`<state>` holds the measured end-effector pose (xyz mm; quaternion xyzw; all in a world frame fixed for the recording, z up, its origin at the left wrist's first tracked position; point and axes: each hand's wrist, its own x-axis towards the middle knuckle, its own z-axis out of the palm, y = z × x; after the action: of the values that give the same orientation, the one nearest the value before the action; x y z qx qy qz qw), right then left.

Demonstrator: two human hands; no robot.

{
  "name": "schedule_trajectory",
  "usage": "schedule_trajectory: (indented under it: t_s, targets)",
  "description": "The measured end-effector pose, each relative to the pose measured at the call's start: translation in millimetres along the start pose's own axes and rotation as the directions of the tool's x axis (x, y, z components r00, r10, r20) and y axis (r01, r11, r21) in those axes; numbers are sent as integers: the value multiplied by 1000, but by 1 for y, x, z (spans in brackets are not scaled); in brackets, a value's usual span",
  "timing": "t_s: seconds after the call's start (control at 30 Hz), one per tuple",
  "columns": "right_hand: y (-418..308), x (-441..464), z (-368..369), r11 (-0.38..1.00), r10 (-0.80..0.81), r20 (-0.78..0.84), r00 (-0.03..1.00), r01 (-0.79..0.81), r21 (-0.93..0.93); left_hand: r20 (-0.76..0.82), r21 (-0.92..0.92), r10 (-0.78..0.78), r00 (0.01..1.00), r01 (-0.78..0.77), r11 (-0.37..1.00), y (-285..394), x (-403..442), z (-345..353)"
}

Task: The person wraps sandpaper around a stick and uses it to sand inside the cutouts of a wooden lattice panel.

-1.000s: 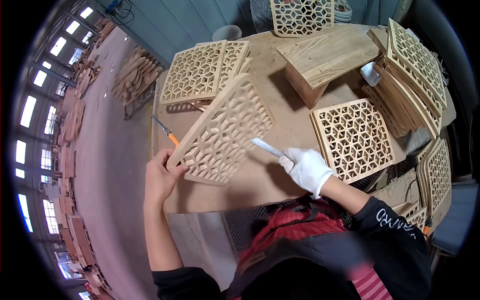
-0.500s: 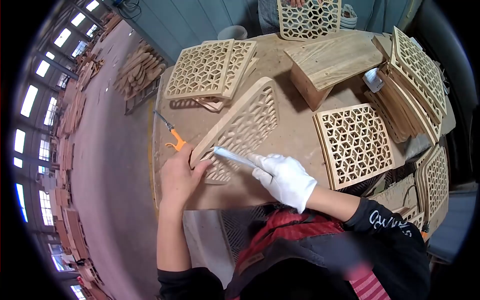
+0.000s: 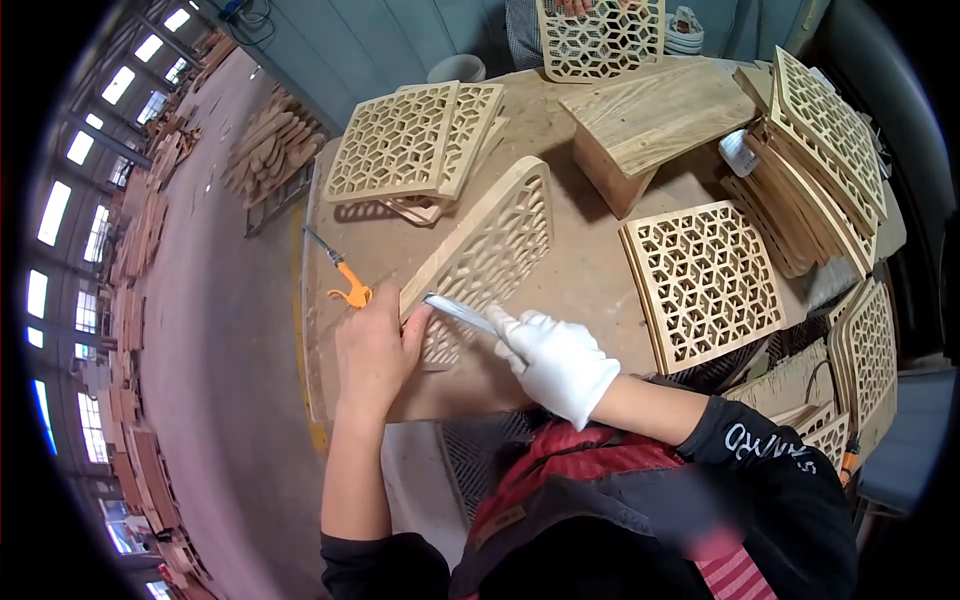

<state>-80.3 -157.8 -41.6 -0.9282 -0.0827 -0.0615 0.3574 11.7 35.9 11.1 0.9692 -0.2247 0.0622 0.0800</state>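
Observation:
My bare left hand [image 3: 376,347] is closed round the near lower corner of a lattice wood panel [image 3: 495,255], which stands tilted on its edge on the table. My right hand [image 3: 565,365], in a white glove, grips a narrow, flat, grey file-like strip [image 3: 462,313]. The strip's far tip lies close to my left thumb, over the panel's near end; whether it touches the wood I cannot tell. An orange-handled air blow gun [image 3: 352,287] lies on the table just beyond my left hand.
Lattice panels [image 3: 395,145] are stacked at the back left, with another stack [image 3: 705,285] to the right. A wooden stand [image 3: 660,110] and leaning panels [image 3: 830,140] occupy the right rear. Across the table, a person's hand [image 3: 575,6] holds a panel [image 3: 603,40]. The table's left edge borders the floor.
My left hand and the strip's tip have shifted slightly relative to the panel's near end. My right hand has moved a little left and down. The view has shifted slightly.

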Motion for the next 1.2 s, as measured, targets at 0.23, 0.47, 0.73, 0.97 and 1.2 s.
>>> schedule_trajectory:
  t_s: [0.23,0.47,0.73,0.97,1.2]
  targets:
    - [-31,0,17,772,-134,-78,988,55,-633,-38,-13,-3,999,3,1000,6,-3,4]
    - [-43,28,-23,958,209,338,918,-261,118,-61,44,102,993,-99,994,1,-6,7]
    - [-47,46,4,988,139,185,973,-149,39,-3,-46,43,999,-43,998,5,-12,2]
    - [-57,39,3,979,201,167,965,-195,-52,31,-114,99,995,-95,989,4,-17,-1]
    - [-62,56,-1,975,217,180,959,-205,-83,-18,-55,60,998,-61,997,-4,-4,2]
